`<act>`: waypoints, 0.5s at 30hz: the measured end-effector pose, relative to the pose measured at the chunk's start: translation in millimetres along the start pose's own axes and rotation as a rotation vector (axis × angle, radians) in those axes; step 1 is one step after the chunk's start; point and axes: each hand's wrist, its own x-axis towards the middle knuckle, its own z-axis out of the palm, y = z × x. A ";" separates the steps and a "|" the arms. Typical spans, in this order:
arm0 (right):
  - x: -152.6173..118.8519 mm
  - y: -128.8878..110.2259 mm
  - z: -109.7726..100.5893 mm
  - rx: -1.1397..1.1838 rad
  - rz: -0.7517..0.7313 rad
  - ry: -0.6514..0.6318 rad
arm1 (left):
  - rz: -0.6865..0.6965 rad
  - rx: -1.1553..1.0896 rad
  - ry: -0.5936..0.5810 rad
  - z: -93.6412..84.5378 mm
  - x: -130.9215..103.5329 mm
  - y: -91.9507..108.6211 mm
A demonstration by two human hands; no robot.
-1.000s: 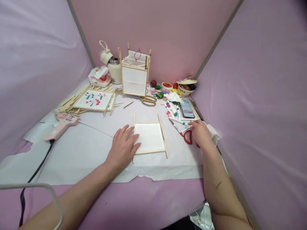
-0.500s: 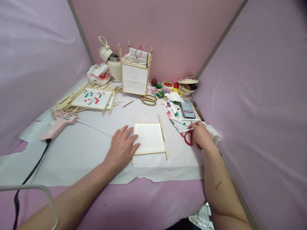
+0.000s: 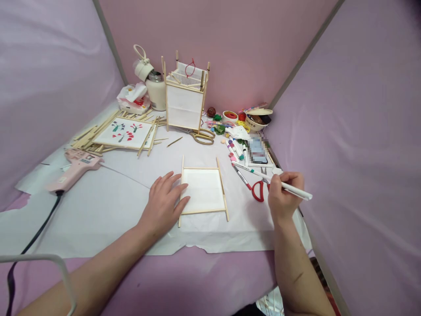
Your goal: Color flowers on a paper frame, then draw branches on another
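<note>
My left hand [image 3: 166, 197] lies with its fingers spread on the left side of a thin wooden stick frame [image 3: 203, 213] backed with white sheet. Thumb and fingertips touch the frame's edge. To the right, my right hand [image 3: 285, 193] is raised and closed around a white marker pen [image 3: 297, 191], whose rear end points right. Just left of that hand lie red-handled scissors [image 3: 258, 192], partly hidden by it. Beside them are a red-and-grey pen [image 3: 241, 176] and a white marker with a teal band [image 3: 242, 166].
A pink glue gun [image 3: 77, 169] with a black cord lies left. Behind it are loose sticks [image 3: 83, 136] and a flower-painted panel [image 3: 126, 134]. At the back stand a stick-framed lantern [image 3: 184, 105], a cream bottle [image 3: 156, 94] and gold-handled scissors [image 3: 204, 137]. A phone [image 3: 257, 149] lies right.
My right hand has lifted from beside the red scissors and turned upright, with a white marker pen now in its grip. My left hand stays on the frame. The view has shifted slightly.
</note>
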 end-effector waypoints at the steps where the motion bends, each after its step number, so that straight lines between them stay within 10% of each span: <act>1: -8.1 -7.0 5.0 0.110 0.028 -0.040 | 0.005 -0.008 0.030 -1.5 0.2 1.7; 7: -41.4 -33.5 42.0 0.515 0.121 -0.633 | 0.170 -0.278 0.031 -30.4 10.7 55.1; 13: -46.6 -49.6 61.6 0.512 0.024 -0.799 | 0.379 -0.833 -0.904 -99.8 42.5 131.4; 15: -49.3 -54.3 63.8 0.496 -0.010 -0.784 | 0.409 -0.820 -1.009 -113.5 40.5 140.4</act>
